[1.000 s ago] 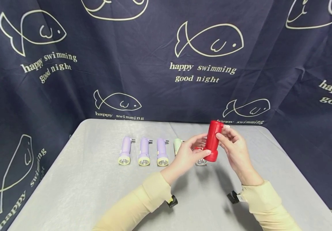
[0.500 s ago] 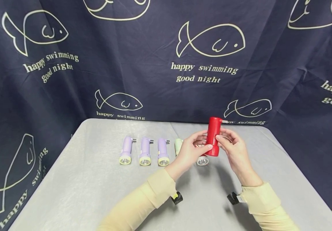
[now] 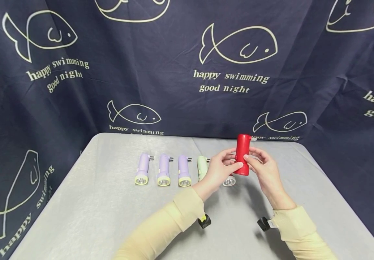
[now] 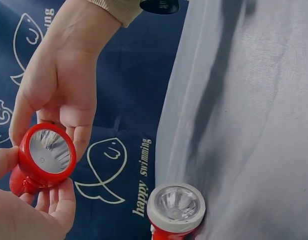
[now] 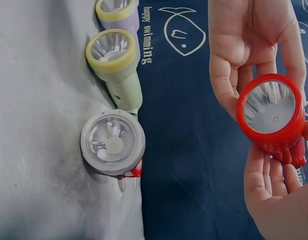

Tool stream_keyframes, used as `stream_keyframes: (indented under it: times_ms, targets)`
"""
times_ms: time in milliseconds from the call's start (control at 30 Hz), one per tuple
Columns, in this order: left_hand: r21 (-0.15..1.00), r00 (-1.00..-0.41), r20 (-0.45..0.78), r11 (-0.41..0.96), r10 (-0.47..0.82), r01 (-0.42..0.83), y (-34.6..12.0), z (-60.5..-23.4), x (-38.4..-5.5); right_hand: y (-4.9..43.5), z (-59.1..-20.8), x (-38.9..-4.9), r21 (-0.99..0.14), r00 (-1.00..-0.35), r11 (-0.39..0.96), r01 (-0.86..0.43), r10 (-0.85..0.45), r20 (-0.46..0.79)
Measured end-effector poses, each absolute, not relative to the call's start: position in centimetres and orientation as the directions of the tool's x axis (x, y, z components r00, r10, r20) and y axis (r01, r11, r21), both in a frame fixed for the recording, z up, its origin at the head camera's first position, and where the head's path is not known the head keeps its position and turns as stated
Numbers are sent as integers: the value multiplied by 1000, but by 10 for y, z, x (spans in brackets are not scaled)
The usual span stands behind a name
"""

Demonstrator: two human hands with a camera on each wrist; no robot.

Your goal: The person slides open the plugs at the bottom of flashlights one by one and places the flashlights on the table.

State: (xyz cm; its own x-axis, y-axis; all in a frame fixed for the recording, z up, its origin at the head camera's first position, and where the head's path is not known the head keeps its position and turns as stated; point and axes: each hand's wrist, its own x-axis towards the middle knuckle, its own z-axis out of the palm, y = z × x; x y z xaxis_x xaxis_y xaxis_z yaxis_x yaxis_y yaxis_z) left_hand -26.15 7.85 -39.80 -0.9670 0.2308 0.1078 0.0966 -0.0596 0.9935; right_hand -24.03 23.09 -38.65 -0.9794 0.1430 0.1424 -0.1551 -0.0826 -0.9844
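Note:
Both hands grip a red flashlight (image 3: 243, 153), raised over the table with its head down and its plug prongs out to the right at the top. My left hand (image 3: 217, 169) has its thumb across the flashlight's head and its fingers behind. From the right, my right hand (image 3: 267, 171) lays its thumb on the lower body, fingers curled behind. Each wrist view shows the red-rimmed lens (image 4: 52, 151) with fingers on both sides. Behind the left hand lies a red flashlight with a white rim (image 5: 112, 142), mostly covered in the head view.
Several flashlights lie in a row on the grey table (image 3: 108, 216): purple ones (image 3: 143, 168) with yellow rims on the left, then a pale green one (image 3: 202, 168) partly behind the left hand. A dark blue curtain (image 3: 173, 72) with fish prints hangs behind the table.
The red flashlight has risen, then dipped slightly, shifting a little right and turning more upright. My left hand has moved right with it, uncovering more of the green flashlight.

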Motion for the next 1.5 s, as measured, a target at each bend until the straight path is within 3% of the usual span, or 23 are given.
stream_keyframes:
  times_ms: [733, 1233, 1500]
  targets:
    - [997, -977, 79, -26, 196, 75, 106, -413, -275, 250, -397, -263, -997, -977, -74, -18, 212, 2]
    - [939, -955, 191, 241, 225, 245, 116, -416, -272, 272, -411, -272, -996, -987, -86, 31, 152, -44]
    - [903, -938, 202, 317, 281, 289, 121, -425, -270, 280, -418, -273, -993, -983, -49, 110, 145, -116]
